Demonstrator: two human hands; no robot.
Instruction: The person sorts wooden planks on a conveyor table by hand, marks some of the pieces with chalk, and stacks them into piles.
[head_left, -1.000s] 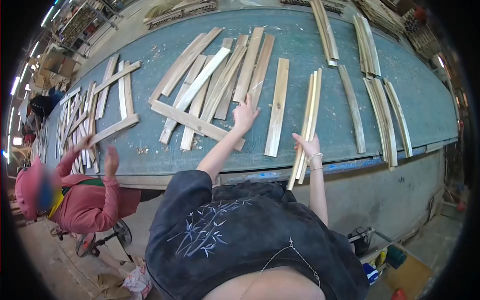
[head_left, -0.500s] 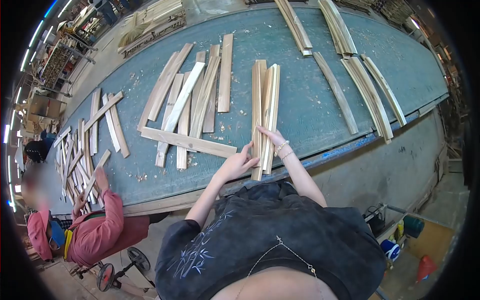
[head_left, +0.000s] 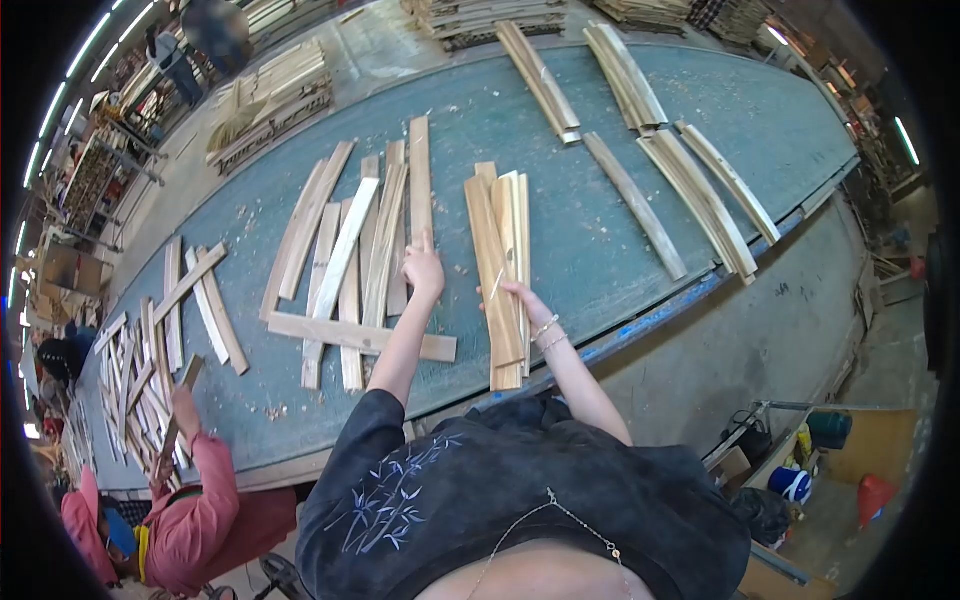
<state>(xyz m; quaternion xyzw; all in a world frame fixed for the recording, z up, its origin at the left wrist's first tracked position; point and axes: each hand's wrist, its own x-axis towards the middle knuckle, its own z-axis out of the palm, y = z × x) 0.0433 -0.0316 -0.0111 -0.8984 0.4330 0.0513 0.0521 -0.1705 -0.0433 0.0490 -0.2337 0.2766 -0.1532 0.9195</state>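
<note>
My left hand (head_left: 424, 268) is at the near end of a long wooden strip (head_left: 420, 175), fingers closed around that end, which they partly hide. The strip lies on the green tabletop. My right hand (head_left: 522, 303) grips a small bundle of wooden strips (head_left: 494, 265) at its right side, thumb over the top. The bundled strips point away from me, and the darker top one is slightly askew. Left of my left hand lies a loose group of strips (head_left: 343, 245), with one strip (head_left: 365, 335) lying crosswise over their near ends.
More strips (head_left: 695, 200) lie in rows on the right of the green table (head_left: 560, 225). At the left, a co-worker in a pink top (head_left: 205, 525) handles a strip beside a jumbled pile (head_left: 125, 385). Stacked wood (head_left: 275, 105) stands beyond the table.
My left hand has left the bundle and moved forward and left to the long strip. My right hand still holds the bundle. The camera view has shifted. The co-worker's strip has tilted more upright.
</note>
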